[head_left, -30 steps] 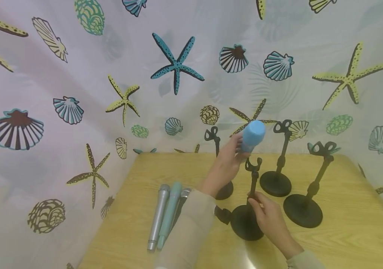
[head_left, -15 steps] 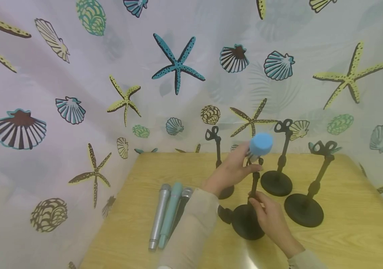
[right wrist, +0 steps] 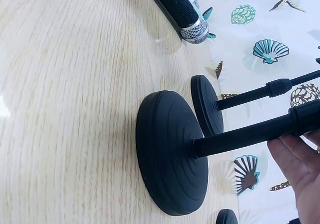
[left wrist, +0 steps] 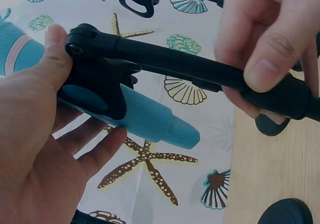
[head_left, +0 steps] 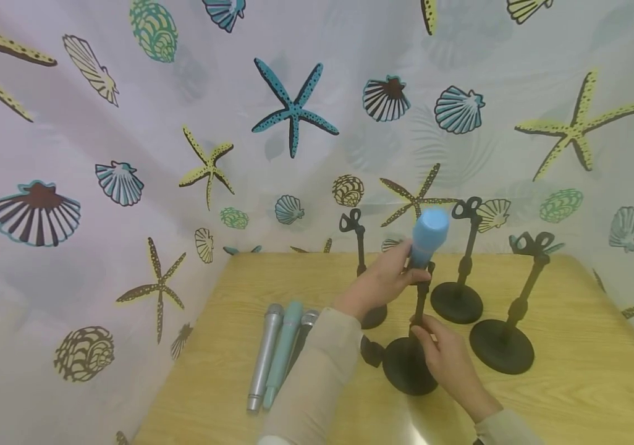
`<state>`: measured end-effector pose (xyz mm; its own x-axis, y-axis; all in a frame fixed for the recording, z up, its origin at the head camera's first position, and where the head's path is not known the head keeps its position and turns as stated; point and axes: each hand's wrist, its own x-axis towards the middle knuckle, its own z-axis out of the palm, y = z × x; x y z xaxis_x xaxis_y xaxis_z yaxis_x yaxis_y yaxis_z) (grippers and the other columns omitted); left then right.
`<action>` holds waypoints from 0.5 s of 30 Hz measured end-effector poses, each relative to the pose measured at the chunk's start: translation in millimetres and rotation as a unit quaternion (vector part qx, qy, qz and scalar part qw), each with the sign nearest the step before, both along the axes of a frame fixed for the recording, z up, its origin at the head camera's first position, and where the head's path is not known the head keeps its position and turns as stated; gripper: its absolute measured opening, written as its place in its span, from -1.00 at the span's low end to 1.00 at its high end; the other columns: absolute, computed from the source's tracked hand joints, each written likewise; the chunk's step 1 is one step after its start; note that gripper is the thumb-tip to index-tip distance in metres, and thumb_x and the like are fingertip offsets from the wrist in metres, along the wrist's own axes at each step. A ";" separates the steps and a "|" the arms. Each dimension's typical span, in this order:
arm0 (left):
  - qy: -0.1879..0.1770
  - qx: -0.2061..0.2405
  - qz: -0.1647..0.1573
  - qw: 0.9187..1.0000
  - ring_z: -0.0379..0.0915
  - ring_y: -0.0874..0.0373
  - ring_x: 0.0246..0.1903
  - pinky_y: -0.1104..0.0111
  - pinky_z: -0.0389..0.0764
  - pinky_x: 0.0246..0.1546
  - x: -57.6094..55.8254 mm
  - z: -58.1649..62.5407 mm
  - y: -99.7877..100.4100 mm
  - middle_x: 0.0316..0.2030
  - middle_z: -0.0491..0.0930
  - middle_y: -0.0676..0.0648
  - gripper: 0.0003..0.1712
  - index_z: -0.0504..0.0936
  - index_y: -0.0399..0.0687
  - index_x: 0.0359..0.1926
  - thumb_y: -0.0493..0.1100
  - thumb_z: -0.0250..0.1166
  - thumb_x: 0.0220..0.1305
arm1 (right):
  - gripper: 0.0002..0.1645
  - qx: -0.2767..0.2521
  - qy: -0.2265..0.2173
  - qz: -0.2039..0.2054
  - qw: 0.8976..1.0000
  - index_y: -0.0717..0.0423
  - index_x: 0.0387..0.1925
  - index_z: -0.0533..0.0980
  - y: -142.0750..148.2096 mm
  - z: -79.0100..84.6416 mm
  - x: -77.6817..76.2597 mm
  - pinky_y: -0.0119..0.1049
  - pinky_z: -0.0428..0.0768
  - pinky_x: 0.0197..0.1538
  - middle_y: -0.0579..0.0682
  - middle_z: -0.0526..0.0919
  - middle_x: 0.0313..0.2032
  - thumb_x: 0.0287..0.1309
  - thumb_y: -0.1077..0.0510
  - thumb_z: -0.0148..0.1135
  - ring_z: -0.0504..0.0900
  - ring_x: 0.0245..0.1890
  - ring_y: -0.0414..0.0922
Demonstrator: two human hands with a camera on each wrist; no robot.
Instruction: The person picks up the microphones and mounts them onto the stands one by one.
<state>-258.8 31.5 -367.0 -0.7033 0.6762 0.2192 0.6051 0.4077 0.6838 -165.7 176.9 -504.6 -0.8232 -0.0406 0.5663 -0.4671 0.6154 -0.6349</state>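
Microphone [head_left: 430,230] reached clip [left wrist: 91,78], in left hand [head_left: 379,283]

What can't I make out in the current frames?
Dark microphone: tail behind the left sleeve, head view; cut by the top edge, right wrist view.
Blue microphone: top cut by the left edge, left wrist view.
Held stand: clip mostly behind left grip and blue microphone, head view.

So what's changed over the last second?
The left hand brought the blue microphone rightward and slightly down in the head view, to the clip of the front stand. Nothing was let go. Unchanged: right hand gripping that stand, three microphones lying down, other stands.
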 end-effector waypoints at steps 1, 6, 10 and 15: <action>-0.002 -0.004 0.005 1.000 0.42 0.17 0.26 0.31 0.52 0.24 0.1 -1.3 -0.2 0.16 0.50 0.00 -0.41 0.31 0.02 0.30 0.06 0.19 0.32 | -0.84 -0.001 -0.001 0.001 1.000 0.19 -0.10 0.59 -0.5 -0.1 -0.1 -0.04 0.74 -0.20 0.10 0.76 -0.17 0.33 0.28 0.19 0.74 -0.12 0.09; 0.018 -0.011 0.009 1.000 0.55 0.18 0.10 0.44 0.60 0.04 2.2 -7.8 0.9 0.04 0.58 -0.03 -0.55 0.37 -0.04 0.20 0.02 0.14 0.38 | -0.84 -0.001 -0.006 0.001 1.000 0.19 -0.09 0.58 -2.8 0.1 0.6 -0.03 0.74 -0.18 0.11 0.76 -0.17 0.34 0.28 0.18 0.74 -0.11 0.11; 0.025 -0.009 0.026 0.999 0.58 0.18 0.00 0.51 0.59 -0.06 6.5 -10.8 1.9 -0.03 0.60 -0.07 -0.58 0.39 -0.12 0.15 -0.01 0.12 0.39 | -0.84 -0.001 -0.007 0.003 1.000 0.19 -0.09 0.58 -3.5 0.8 1.3 -0.03 0.74 -0.19 0.12 0.76 -0.17 0.33 0.29 0.18 0.74 -0.11 0.12; 0.020 0.006 0.042 0.999 0.56 0.18 0.01 0.48 0.58 0.00 9.0 -12.4 5.6 -0.03 0.58 -0.06 -0.56 0.37 -0.12 0.18 -0.01 0.10 0.39 | -0.83 -0.006 -0.012 0.001 1.000 0.19 -0.08 0.58 -2.1 1.1 0.7 -0.02 0.74 -0.21 0.14 0.76 -0.16 0.35 0.28 0.17 0.74 -0.13 0.15</action>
